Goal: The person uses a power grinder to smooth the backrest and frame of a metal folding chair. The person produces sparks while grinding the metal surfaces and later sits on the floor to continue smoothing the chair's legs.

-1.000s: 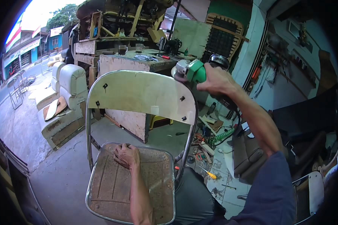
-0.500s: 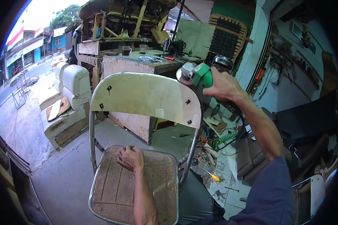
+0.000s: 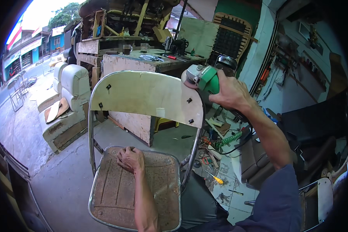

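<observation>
My right hand (image 3: 231, 92) is wrapped round a green angle grinder (image 3: 208, 79) with a grey metal head. The grinder's disc (image 3: 189, 83) is at the upper right rim of a folding chair's pale backrest (image 3: 143, 94), which has small black clips on it; whether it touches cannot be made out. Below, my left hand (image 3: 130, 159) rests on the chair's rusty brown seat (image 3: 116, 189), near its far edge. The left fingers are curled down, and what is under them is hidden. A shiny metal tube frames the backrest and runs down both sides.
Beyond the chair stands a worn workbench (image 3: 131, 125) with glass mugs, tools and a sewing machine (image 3: 178, 46). White padded seats (image 3: 74, 87) are at the left. Cords, wood scraps and a yellow-handled screwdriver (image 3: 218, 179) lie on the floor at right, beside dark cushions (image 3: 259, 162).
The whole view has shifted slightly, so the chair sits a little left of and higher than before. The grinder stays at the backrest's upper right corner. My left hand remains on the seat.
</observation>
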Tool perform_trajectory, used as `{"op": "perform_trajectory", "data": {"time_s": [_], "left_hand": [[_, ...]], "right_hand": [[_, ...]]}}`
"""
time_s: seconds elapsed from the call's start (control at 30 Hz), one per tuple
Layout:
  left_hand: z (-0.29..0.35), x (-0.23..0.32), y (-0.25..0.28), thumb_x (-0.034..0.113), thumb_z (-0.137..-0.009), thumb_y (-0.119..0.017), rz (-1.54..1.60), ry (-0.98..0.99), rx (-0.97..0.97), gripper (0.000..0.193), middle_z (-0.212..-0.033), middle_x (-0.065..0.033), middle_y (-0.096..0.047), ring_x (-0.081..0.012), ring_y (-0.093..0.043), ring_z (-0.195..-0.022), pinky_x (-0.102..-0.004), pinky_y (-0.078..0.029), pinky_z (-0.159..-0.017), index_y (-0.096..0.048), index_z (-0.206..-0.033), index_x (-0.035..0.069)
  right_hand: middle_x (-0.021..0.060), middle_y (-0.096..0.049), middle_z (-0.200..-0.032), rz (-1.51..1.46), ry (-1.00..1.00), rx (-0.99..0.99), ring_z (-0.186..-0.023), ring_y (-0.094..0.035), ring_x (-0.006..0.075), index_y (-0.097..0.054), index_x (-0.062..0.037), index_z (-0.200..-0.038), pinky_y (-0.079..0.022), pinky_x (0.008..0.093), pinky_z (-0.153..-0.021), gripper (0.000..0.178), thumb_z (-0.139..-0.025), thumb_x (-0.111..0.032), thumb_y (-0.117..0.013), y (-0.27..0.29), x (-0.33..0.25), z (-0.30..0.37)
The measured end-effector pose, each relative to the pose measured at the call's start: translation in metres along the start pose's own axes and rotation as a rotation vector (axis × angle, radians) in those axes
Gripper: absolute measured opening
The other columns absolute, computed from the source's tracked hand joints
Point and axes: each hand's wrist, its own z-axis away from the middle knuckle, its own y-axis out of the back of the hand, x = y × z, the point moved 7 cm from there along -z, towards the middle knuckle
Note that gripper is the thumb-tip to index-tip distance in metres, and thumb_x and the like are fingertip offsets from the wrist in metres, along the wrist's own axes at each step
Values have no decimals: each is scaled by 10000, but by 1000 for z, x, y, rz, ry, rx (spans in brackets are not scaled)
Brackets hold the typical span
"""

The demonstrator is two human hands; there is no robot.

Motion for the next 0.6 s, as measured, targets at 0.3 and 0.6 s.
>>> {"op": "perform_trajectory", "data": {"time_s": [0.3,0.6], "left_hand": [[1,1,1,230,-807,-658,54,5,27,196,-1132,-71,-687,-277,-567,-1212,-457,-395,-1044,-787,-936,159],[0,2,3,246,-814,-656,35,8,39,200,-1146,-74,-683,-277,-565,-1217,-462,-395,-1037,-784,-943,162]], "right_hand": [[280,-716,-891,45,-2,29,-855,-708,458,-514,27,-1192,-552,531,-808,662,-708,-369,-731,-8,-5,-28],[280,-718,-920,-4,74,47,-863,-704,461,-533,35,-1193,-552,523,-812,675,-704,-388,-729,-11,-14,-44]]}}
